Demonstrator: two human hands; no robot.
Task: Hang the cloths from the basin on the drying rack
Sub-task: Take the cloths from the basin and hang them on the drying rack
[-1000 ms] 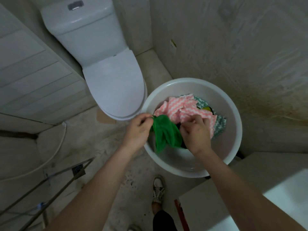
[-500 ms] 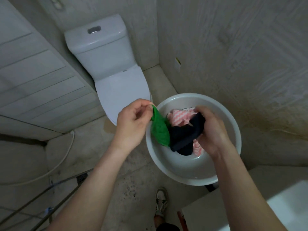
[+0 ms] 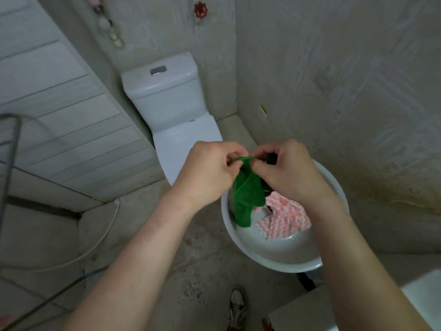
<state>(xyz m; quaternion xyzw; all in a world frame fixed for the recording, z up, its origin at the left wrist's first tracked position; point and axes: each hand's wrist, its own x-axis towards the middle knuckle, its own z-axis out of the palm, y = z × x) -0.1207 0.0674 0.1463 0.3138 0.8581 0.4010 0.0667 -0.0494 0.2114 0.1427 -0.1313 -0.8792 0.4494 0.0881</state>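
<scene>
A green cloth [image 3: 248, 194] hangs above the white basin [image 3: 284, 261], pinched at its top edge by both hands. My left hand [image 3: 207, 170] grips the left corner. My right hand [image 3: 288, 170] grips the right corner and also has a dark cloth [image 3: 270, 160] tucked in its fingers. A pink and white zigzag cloth [image 3: 284, 218] lies in the basin below. The metal drying rack [image 3: 9, 149] shows only as thin bars at the far left edge.
A white toilet [image 3: 171, 111] stands just behind the basin against the wall. A white hose [image 3: 100, 240] lies on the concrete floor at left. A shoe [image 3: 236, 306] is at the bottom, and a pale cabinet corner [image 3: 310, 314] at lower right.
Both hands have risen and come together at the green cloth's top edge, lifting it higher above the basin. The dark cloth is drawn up into my right hand. The view has tilted upward.
</scene>
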